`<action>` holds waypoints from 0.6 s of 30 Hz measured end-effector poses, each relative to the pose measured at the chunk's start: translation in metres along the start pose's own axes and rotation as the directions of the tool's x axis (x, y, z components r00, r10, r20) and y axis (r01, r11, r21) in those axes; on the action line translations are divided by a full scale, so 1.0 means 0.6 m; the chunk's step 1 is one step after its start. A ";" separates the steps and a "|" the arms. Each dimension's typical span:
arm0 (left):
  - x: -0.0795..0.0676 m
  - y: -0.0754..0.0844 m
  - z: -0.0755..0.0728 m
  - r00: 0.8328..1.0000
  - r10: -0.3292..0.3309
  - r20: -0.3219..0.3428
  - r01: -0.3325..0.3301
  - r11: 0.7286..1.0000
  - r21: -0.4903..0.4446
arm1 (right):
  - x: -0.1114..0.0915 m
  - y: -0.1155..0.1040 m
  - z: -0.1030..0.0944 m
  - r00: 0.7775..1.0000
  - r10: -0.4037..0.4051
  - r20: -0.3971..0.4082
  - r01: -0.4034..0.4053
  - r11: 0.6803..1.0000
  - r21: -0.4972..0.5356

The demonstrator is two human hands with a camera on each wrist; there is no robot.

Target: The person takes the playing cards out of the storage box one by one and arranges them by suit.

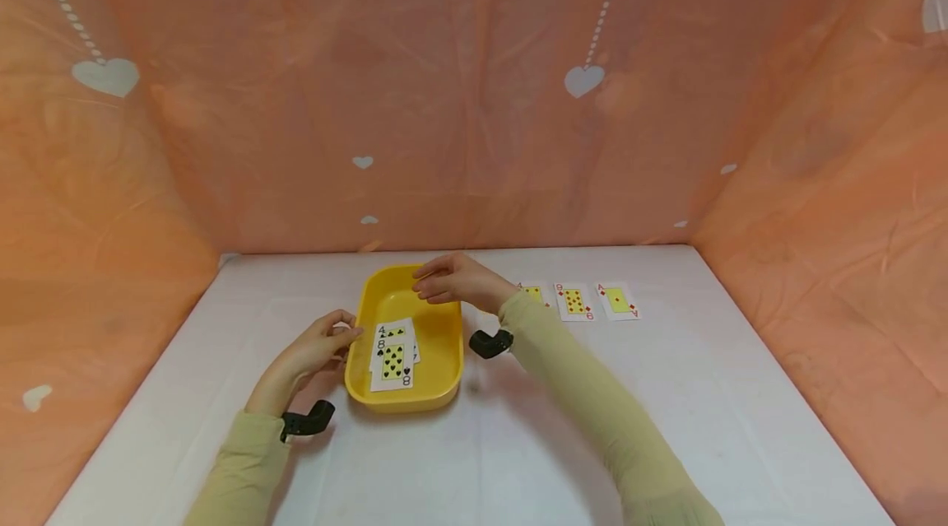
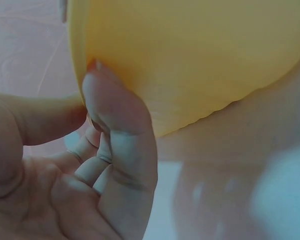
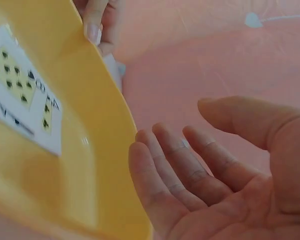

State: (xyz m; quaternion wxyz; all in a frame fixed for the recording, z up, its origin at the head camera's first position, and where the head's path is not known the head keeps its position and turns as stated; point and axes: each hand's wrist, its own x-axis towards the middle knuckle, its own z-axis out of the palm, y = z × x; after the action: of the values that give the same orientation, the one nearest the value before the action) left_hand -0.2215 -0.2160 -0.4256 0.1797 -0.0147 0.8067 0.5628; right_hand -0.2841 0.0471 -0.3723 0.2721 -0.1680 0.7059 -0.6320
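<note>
A yellow plastic tray (image 1: 403,407) stands on the white table. Inside it, toward its near left, lie overlapping playing cards: an eight of spades (image 1: 392,365) on top of a four of clubs (image 1: 396,327), with part of another card's edge showing under them. My left hand (image 1: 307,353) pinches the tray's left rim between thumb and finger, as the left wrist view shows (image 2: 114,135). Over the far right part of the tray is my right hand (image 1: 467,281). Its fingers are loosely extended and hold nothing in the right wrist view.
Right of the tray, three diamond cards lie face up in a row: a partly covered card (image 1: 535,294) behind the right wrist, a card with several pips (image 1: 574,301), and an ace (image 1: 617,300). Orange cloth (image 1: 474,139) with hearts encloses the table's back and sides.
</note>
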 end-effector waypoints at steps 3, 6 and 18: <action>-0.002 0.000 -0.002 1.000 0.001 -0.001 -0.001 1.000 -0.001 | 0.016 0.005 0.020 1.000 0.015 0.012 -0.015 1.000 0.019; -0.003 -0.002 -0.003 1.000 -0.007 0.000 0.007 1.000 -0.007 | 0.029 0.010 0.037 0.999 0.039 0.003 -0.039 0.999 0.005; 0.000 -0.001 0.002 1.000 -0.004 -0.006 0.004 1.000 0.008 | 0.064 0.047 0.057 0.989 0.136 -0.056 -0.147 0.933 -0.328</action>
State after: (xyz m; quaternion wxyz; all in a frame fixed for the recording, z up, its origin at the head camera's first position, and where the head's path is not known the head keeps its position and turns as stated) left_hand -0.2208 -0.2148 -0.4263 0.1784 -0.0174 0.8093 0.5593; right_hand -0.2914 0.0012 -0.4082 0.2734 -0.1500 0.8165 -0.4859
